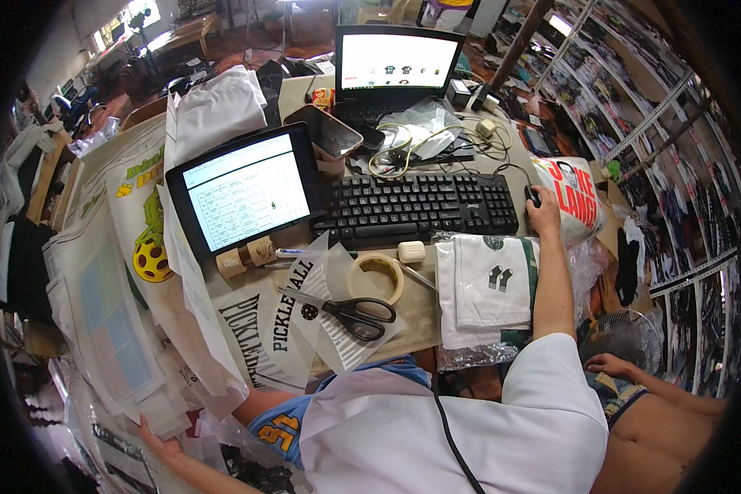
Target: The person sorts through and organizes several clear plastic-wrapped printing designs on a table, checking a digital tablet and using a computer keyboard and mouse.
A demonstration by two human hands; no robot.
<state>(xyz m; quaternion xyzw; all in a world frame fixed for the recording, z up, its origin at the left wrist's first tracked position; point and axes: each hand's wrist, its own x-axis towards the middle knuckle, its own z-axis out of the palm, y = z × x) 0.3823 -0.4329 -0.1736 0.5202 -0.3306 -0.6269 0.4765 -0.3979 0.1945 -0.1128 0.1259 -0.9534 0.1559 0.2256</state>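
My right hand [544, 216] is closed over a black computer mouse [533, 196] at the right side of the desk. Beside it lies a white plastic-wrapped pack [568, 198] with red lettering. At the lower left, my left hand [161, 440] touches the lower edge of some translucent printed sheets [123, 362], its visible fingers apart. A black keyboard [420, 204] lies left of the mouse. Behind it stands an open laptop [399, 66] with shirt pictures on a white page. To the left, a tilted tablet-like screen [243, 189] displays a table.
Black-handled scissors [361, 319] rest on clear film prints [284, 329] near a tape roll [375, 278]. Folded white garments [494, 284] lie below the keyboard. Cables [486, 132] tangle behind it. Another person's hand [613, 366] is at right, before packed shelves [634, 123].
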